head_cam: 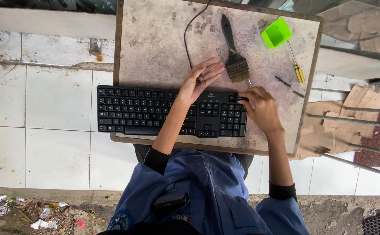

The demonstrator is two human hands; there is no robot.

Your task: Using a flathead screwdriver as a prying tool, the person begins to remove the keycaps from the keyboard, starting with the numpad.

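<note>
A black keyboard [171, 112] lies across the near edge of a worn, stained counter [155, 48], its left end jutting out past the counter's side over the tiled floor [46, 113]. Its cable [186, 37] runs away from the back edge toward the far side of the counter.

The left hand [198, 78] rests over the keyboard's back edge, about where the cable leaves it, palm down and fingers spread and loose; its grip is wide open and closes on nothing, though the heel of the hand seems to press the case down. The right hand [261, 106] sits at the keyboard's far right corner with fingers curled in a tight pinch on a thin tool whose metal tip shows just above the knuckles; what kind of tool cannot be told.

The keyboard looks light, long and stiff, a hard plastic shell that would flex a little if lifted by one end. The key caps are loose-fitting and can pop off, so the safer hold is likely the two short ends or the plain back rim, not the key field. The overhanging left end could tip it if pressed.

A paintbrush [234, 52] lies just beyond the hands, a green cup [276, 33] and a yellow-handled screwdriver [296, 63] farther right.
</note>
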